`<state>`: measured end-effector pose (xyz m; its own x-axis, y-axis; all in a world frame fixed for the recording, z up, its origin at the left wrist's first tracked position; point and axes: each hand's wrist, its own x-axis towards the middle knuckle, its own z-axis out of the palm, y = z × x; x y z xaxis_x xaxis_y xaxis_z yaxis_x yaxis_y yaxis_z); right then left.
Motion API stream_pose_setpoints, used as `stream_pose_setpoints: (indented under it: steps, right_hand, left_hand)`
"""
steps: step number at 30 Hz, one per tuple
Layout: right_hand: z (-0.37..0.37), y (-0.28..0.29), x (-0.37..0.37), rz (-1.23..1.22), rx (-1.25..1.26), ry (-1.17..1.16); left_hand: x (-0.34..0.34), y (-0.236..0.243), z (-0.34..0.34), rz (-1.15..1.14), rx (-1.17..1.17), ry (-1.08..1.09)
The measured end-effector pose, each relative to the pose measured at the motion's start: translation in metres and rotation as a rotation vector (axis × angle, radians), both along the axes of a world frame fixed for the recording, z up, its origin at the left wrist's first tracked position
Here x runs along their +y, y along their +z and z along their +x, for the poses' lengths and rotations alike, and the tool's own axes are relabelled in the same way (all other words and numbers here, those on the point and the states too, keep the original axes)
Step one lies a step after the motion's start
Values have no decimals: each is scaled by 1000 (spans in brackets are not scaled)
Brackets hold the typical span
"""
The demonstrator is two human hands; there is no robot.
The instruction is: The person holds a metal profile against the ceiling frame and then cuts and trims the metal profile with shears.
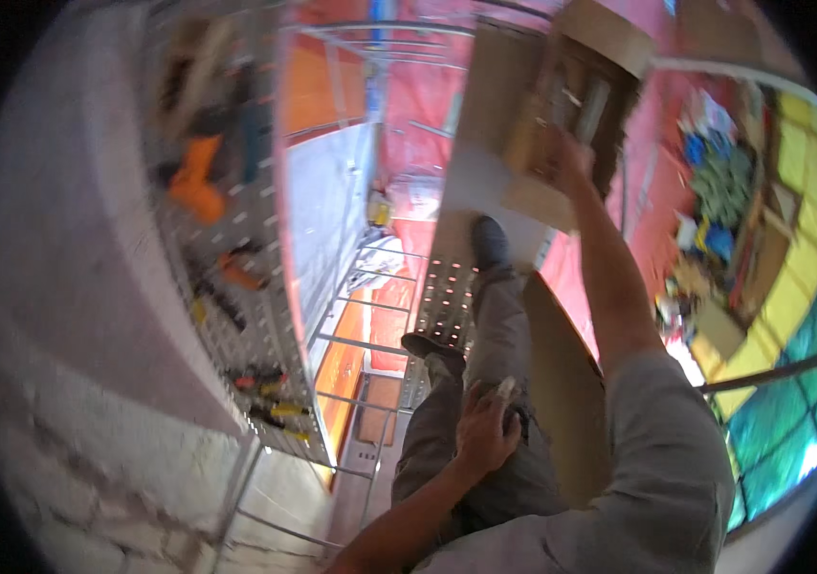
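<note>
Brown cardboard, flat-sided and creased at its folded-out flaps, forms the open box [527,145] in the upper right of the frame, set on a smooth brown board [487,105]. Its shape is oblong, its inside shadowed, and I make out elongated, pale, shiny pieces [592,107] in it, too blurred for me to identify. The right hand [571,158] reaches over the box's near end; its fingers smear with blur, so I cannot tell whether they grip anything. Lower in the centre, the left hand [485,438] rests on the grey trouser leg, fingers curled round a small pale piece [507,387] with an uneven outline; I cannot tell what it is.

Perforated metal planking [444,301] lies under the shoes, its round holes in rows. Over on the left side, I see a grey pierced platform [279,287] bearing a bright orange tool [200,182] and, lower down, yellow-handled tools [284,409]. Rough grey wall [74,239] fills the far left, wrinkled red sheeting [418,105] the upper centre, and green netting [782,421] the lower right.
</note>
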<state>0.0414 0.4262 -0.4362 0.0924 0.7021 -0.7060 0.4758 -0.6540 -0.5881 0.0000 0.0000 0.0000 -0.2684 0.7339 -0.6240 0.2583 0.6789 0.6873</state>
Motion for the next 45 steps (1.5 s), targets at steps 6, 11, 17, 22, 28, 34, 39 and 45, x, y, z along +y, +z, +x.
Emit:
stream_pose_setpoints:
  steps: [6, 11, 17, 22, 28, 34, 39, 45]
  right_hand:
    - [-2, 231, -75, -5, 413, -39]
    - [-27, 394, -202, 4, 249, 168]
    - [-62, 518, -388, 77, 142, 981]
    - [-111, 558, -482, -438, 384, 1500]
    - [-242, 411, -482, 231, 295, 2054]
    - [-396, 373, -475, 570, 47, 2030]
    - [-396, 353, -550, 1059, -11, 2217]
    - [-340, 299, -603, 1168, -209, 2165]
  left_hand:
    - [-28, 20, -1, 40, 41, -46]
    - [-67, 4, 2, -37, -376, 250]
    - [-129, 35, -103, 194, -1009, 1440]
    - [-236, 67, -150, 532, -860, 1868]
    - [-377, 101, -108, 336, -649, 2033]
    - [-447, 82, -8, 268, -752, 2216]
    - [-429, 93, 15, 31, -795, 2263]
    - [-423, 62, 69, 191, -1087, 2198]
